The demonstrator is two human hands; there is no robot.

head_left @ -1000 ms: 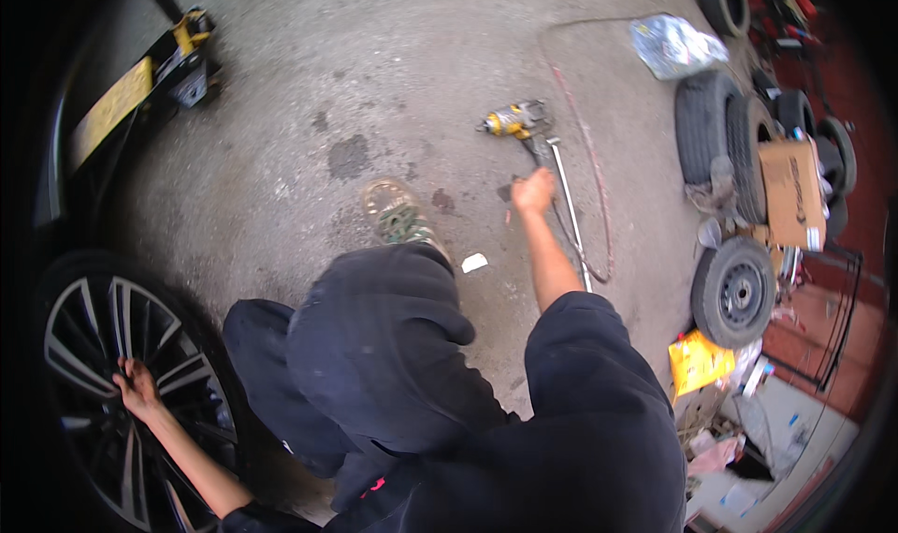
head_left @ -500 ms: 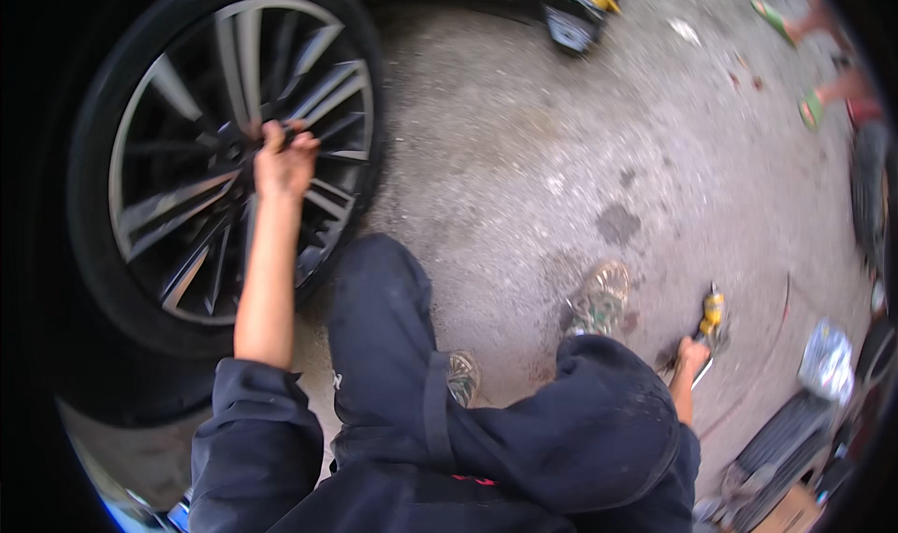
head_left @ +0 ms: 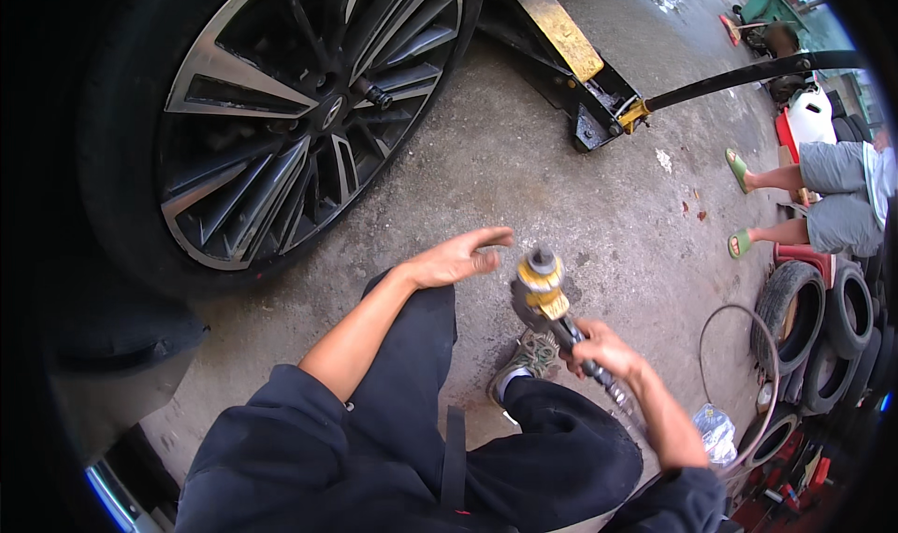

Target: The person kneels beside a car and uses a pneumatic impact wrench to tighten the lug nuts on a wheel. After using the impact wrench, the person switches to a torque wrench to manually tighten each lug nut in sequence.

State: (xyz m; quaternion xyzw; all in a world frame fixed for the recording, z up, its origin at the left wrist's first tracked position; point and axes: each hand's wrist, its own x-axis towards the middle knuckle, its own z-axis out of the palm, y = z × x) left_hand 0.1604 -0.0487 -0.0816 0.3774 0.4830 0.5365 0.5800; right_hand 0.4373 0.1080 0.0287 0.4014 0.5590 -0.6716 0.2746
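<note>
1 wheel (head_left: 281,112), 1 yellow jack (head_left: 580,65), 1 impact wrench (head_left: 547,294) gripped by right hand (head_left: 599,350), left hand (head_left: 458,257) spread, empty, just beside it, several stacked tyres (head_left: 823,318) at floor's right edge.

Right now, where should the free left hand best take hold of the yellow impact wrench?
Probably the thick yellow-grey body of the impact wrench, from its left side: the right hand already holds the handle below, and the open left hand hovers beside the head.

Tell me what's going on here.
A person crouches on the concrete beside a car wheel. The right hand grips a yellow impact wrench, raised with its head toward the wheel. The left hand is open and empty, reaching toward the wrench. A floor jack sits under the car, and another person sits by stacked tyres.
</note>
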